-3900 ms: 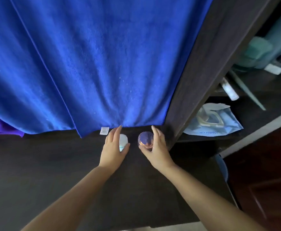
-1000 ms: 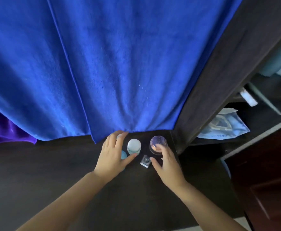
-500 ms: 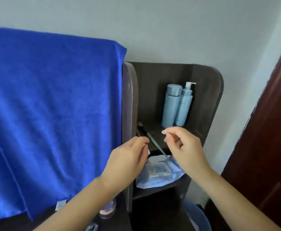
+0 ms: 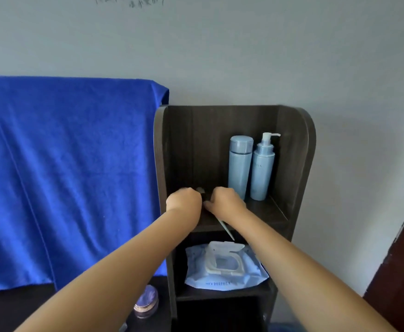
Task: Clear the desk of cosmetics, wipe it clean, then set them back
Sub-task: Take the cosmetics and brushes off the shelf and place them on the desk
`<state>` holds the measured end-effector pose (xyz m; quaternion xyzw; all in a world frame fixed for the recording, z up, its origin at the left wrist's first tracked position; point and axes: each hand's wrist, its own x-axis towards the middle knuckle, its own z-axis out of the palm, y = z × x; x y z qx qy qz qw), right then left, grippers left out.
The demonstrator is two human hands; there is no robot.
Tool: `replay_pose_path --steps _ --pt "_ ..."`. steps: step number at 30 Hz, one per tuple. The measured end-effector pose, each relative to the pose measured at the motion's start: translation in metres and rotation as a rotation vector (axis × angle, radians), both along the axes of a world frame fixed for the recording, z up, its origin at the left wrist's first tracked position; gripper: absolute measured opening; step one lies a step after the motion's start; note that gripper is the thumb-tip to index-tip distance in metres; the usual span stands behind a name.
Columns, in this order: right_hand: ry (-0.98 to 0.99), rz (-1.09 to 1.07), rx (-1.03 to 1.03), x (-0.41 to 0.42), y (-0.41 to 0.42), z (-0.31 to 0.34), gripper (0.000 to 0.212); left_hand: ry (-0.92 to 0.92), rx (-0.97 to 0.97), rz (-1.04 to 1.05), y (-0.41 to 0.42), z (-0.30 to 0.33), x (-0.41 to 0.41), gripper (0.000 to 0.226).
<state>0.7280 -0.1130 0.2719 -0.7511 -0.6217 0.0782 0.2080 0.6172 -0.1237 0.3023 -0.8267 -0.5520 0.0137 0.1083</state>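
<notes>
Both my hands reach into the upper shelf (image 4: 263,212) of a dark wooden rack. My left hand (image 4: 184,200) is curled at the shelf's left side, its fingers hidden from me. My right hand (image 4: 226,202) is closed over a thin comb (image 4: 225,230), whose pale pointed handle sticks out past the shelf edge below my wrist. A dark end (image 4: 199,190) shows between the two hands. Two light-blue bottles stand at the shelf's back right, one capped (image 4: 240,164) and one a pump bottle (image 4: 263,166). A purple jar (image 4: 147,303) sits on the dark desk (image 4: 9,310) below my left forearm.
A pack of wet wipes (image 4: 225,267) with its lid flipped up fills the lower shelf. A blue towel (image 4: 64,176) hangs over the desk's back, left of the rack. A dark red door (image 4: 402,271) stands at the right. The grey wall (image 4: 220,56) is behind.
My view rose from the desk corner to the rack. Both hands left the jars on the desk and moved forward onto the upper shelf, where the right hand closed over the comb.
</notes>
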Motion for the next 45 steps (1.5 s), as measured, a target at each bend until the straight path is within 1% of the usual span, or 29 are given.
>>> replay_pose_path --steps 5,7,8,9,11,13,14,16,18,21,23,26,33,36,40,45 --pt "0.089 -0.007 0.056 0.017 -0.004 -0.006 0.032 0.08 -0.03 0.059 0.012 -0.008 0.007 0.033" --pt "0.177 -0.005 0.118 0.02 -0.012 -0.005 0.027 0.05 -0.051 0.073 0.011 -0.006 0.008 0.032" --pt "0.236 0.002 0.161 0.021 -0.018 -0.004 0.025 -0.007 -0.053 0.073 0.009 -0.005 0.008 0.031" --pt "0.3 0.007 0.204 0.021 -0.025 -0.003 0.024 -0.099 -0.042 0.067 0.005 -0.004 0.006 0.026" --pt "0.412 0.012 0.297 0.02 -0.042 0.001 0.018 -0.356 0.009 0.016 -0.009 -0.002 -0.005 0.019" --pt "0.487 0.032 0.412 0.014 -0.063 0.004 0.012 -0.628 0.073 -0.105 -0.028 -0.006 -0.027 0.018" --pt "0.522 0.056 0.467 0.008 -0.073 0.005 0.01 -0.77 0.082 -0.171 -0.038 -0.009 -0.041 0.014" --pt "0.605 0.127 0.541 -0.01 -0.096 0.005 0.006 -1.03 0.039 -0.255 -0.059 -0.014 -0.073 0.005" --pt "0.694 0.194 0.555 -0.035 -0.114 -0.001 0.004 -1.211 -0.045 -0.256 -0.072 -0.023 -0.105 0.009" --pt "0.732 0.259 0.503 -0.078 -0.122 -0.022 0.005 -1.338 -0.176 -0.16 -0.071 -0.046 -0.153 0.014" --pt "0.726 0.298 0.445 -0.111 -0.115 -0.043 0.009 -1.361 -0.209 -0.067 -0.059 -0.069 -0.187 0.015" --pt "0.753 0.305 0.332 -0.165 -0.094 -0.079 0.009 -1.335 -0.221 0.052 -0.038 -0.112 -0.243 0.015" --pt "0.765 0.143 0.11 -0.317 -0.034 -0.176 0.024 -1.261 -0.382 0.322 0.001 -0.213 -0.384 0.014" --pt "0.739 0.063 0.007 -0.38 -0.014 -0.216 0.019 -1.201 -0.425 0.406 0.027 -0.247 -0.429 0.007" --pt "0.659 -0.052 -0.096 -0.43 0.019 -0.254 0.016 -1.133 -0.448 0.444 0.059 -0.275 -0.455 0.006" --pt "0.491 -0.149 -0.171 -0.443 0.056 -0.278 0.018 -1.026 -0.454 0.378 0.088 -0.302 -0.461 0.008"
